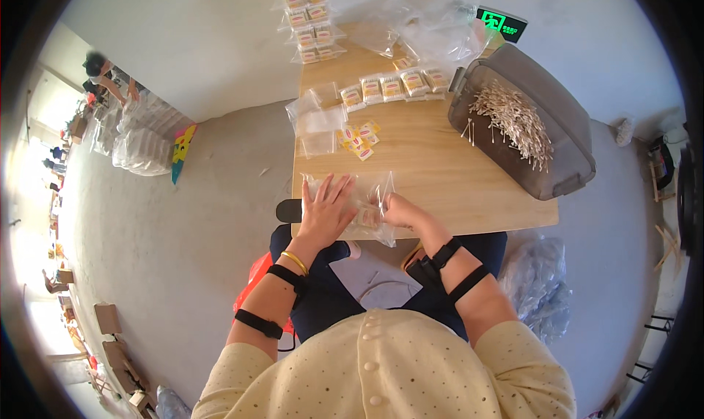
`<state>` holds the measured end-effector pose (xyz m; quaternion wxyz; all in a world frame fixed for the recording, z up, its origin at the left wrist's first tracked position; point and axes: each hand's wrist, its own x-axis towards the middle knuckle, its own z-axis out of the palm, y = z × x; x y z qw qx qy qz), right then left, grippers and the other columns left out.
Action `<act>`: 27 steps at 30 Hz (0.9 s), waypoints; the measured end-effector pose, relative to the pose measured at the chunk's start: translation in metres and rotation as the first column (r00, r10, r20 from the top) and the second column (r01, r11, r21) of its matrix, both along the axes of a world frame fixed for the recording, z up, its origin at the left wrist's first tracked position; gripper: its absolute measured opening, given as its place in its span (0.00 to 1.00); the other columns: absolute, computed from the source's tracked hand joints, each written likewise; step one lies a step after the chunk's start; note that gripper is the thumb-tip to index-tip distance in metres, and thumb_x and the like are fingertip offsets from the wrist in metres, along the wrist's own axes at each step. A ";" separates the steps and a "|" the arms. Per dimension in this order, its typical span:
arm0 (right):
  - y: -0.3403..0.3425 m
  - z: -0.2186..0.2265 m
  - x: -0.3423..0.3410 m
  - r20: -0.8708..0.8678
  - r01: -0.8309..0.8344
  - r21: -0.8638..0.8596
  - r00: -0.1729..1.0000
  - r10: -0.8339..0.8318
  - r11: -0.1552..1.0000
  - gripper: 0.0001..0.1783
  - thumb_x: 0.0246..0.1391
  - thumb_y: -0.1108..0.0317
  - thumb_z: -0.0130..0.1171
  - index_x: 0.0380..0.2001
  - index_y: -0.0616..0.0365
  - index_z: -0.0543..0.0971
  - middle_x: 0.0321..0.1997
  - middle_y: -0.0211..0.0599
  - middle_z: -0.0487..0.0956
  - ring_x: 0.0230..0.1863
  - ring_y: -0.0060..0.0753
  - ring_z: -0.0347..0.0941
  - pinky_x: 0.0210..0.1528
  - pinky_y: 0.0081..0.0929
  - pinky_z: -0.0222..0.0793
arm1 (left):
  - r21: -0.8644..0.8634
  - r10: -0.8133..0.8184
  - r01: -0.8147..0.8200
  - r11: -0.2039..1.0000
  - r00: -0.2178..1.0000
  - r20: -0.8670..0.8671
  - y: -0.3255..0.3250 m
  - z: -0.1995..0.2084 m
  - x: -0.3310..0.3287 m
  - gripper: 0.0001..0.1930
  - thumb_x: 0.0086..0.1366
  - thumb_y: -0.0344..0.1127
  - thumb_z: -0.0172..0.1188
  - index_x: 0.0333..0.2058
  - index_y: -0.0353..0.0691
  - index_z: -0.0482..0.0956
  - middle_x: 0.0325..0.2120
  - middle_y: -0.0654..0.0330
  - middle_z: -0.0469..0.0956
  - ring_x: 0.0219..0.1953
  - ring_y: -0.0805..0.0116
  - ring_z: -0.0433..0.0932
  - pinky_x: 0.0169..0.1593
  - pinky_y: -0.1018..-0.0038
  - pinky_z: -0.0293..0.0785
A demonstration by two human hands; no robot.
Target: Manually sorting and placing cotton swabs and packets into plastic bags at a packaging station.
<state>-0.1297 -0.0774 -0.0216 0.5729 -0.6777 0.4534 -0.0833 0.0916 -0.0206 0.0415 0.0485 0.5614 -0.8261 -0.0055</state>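
A clear plastic bag (378,233) lies at the table's front edge, with a small packet (366,215) showing through its film. My left hand (327,208) rests flat on the bag's left part, fingers spread. At the bag's right end, my right hand (400,211) is closed with curled fingers; the plastic hides its fingertips, so what they grip cannot be made out. Small yellow-and-white printed cards (359,139) lie loose beyond my hands. Beside them are flat clear bags (320,120). Farther back stands a row of filled cotton swab packets (392,87).
A grey plastic bin (513,171) with loose cotton swabs (511,118) stands tilted at the table's right. Stacked packets (311,34) and crumpled clear plastic (433,30) occupy the back. More bagged plastic (539,283) lies on the floor at right. Another person (110,78) handles bags far left.
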 end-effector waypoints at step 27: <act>0.018 -0.002 0.059 0.413 -0.160 0.126 0.906 0.095 0.979 0.32 0.58 0.53 0.68 0.60 0.57 0.74 0.56 0.40 0.79 0.55 0.29 0.73 0.59 0.33 0.69 | 0.410 0.149 0.019 0.912 0.915 -0.374 0.080 -0.003 -0.060 0.11 0.61 0.41 0.57 0.26 0.40 0.78 0.22 0.50 0.80 0.28 0.43 0.80 0.33 0.54 0.76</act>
